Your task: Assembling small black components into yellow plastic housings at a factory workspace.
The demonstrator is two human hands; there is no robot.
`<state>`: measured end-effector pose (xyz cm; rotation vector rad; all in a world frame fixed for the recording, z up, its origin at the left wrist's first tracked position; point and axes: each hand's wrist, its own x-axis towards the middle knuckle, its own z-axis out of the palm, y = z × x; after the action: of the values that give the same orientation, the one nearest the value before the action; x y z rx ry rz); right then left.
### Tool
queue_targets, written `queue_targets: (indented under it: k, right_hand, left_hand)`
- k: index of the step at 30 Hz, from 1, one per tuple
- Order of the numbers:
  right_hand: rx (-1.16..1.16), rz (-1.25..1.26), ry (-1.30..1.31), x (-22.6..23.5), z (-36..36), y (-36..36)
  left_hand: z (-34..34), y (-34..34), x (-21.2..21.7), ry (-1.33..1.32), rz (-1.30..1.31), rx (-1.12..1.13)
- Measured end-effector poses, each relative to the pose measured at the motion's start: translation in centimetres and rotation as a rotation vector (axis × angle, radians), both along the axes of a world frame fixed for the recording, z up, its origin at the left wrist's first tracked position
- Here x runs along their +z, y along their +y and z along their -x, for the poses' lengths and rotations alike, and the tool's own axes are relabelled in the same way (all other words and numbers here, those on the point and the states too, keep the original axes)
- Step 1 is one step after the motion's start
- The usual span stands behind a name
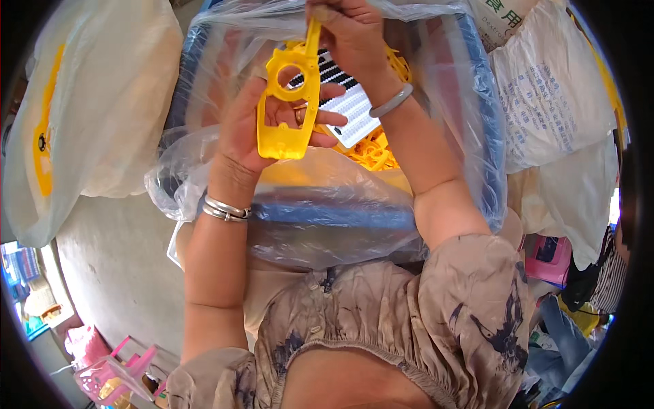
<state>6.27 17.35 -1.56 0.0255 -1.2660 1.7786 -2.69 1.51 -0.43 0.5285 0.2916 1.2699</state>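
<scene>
While we looked down through the head camera, our left hand (255, 129) was cupped behind a yellow plastic frame (289, 102), fingers curled round its lower half so that the flat piece stood upright against the palm, its 2 cut-out openings facing us. Our right hand (351, 34) was closed at the top of the view, pinching a narrow yellow stem (313, 31) that rose from the frame's upper edge. Both hands were held above a blue tub (327, 211) lined with a clear plastic bag (327, 184), and the frame hung over its open mouth. Inside the tub lay a heap of more yellow plastic parts (371, 151) and a white panel with dark rows (351, 105), just behind our right wrist. 2 silver bangles (226, 209) circled the left wrist and 1 pale grey bangle (391, 101) the right. White sacks (552, 102) stood to the right of the tub, and a pale bag with a yellow stripe (88, 102) to its left, on a concrete floor (116, 259).
</scene>
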Motion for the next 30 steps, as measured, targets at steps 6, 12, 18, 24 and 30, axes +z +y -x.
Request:
queue_targets:
  k: [6,12,18,24,30]
  right_hand:
    - [-0.170,0.058,-0.931,-13.7,-1.0,4.6]
    - [0.083,-0.607,-1.736,-23.1,-6.9,1.1]
    - [-0.055,-0.661,-1.600,-23.8,-7.4,0.3]
    - [-0.169,-0.996,-1.733,-20.1,-5.6,-1.5]
    - [-0.457,-1.339,-1.551,-14.7,-3.1,1.0]
  left_hand:
    - [2.5,0.5,-1.9,0.002,0.031,0.178]
    - [3.6,0.0,-2.4,0.068,0.102,0.322]
    - [4.2,0.3,-2.8,0.071,0.061,0.260]
    - [4.5,0.1,-2.9,0.080,0.105,0.298]
    - [3.3,0.4,-1.6,0.095,0.287,0.471]
